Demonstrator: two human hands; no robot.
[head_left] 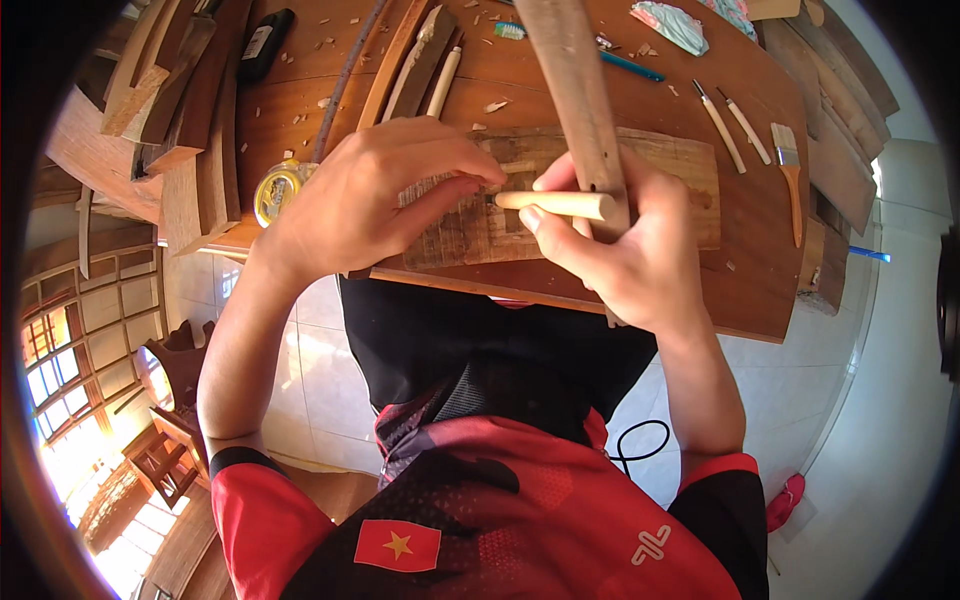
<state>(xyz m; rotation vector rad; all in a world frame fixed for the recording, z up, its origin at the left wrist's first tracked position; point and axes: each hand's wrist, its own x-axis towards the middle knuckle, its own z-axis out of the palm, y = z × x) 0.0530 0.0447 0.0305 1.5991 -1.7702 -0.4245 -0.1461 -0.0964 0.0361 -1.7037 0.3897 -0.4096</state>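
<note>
We are working over a brown board (680,190) that is lying on the table (760,290), near its close edge. Above the board, our right hand (650,235) is pinching the pale, round handle of a carving tool (560,205) between thumb and fingers, and the tool is pointing toward the board's left part. A long wooden bar (570,80) is slanting in from beyond the board; its near end is sitting within the same hand, behind the handle, and we cannot tell how firmly we are gripping it. Our left hand (370,185) is hanging over the board's left part with its fingers bending, thumb and forefinger standing close together beside the tool's tip; we cannot tell whether they are pressing on it.

Left of the board, a yellow tape measure (280,192) is lying on the table, and farther left long planks (210,160) are resting in a stack. Beyond the board, a pale stick (446,82) is lying beside two wood strips (418,65), while a teal pen (632,67) and a crumpled cloth (672,27) are lying toward the right. Right of the board, two slim tools (720,128) are lying side by side, with a flat paintbrush (793,190) resting just beside them.
</note>
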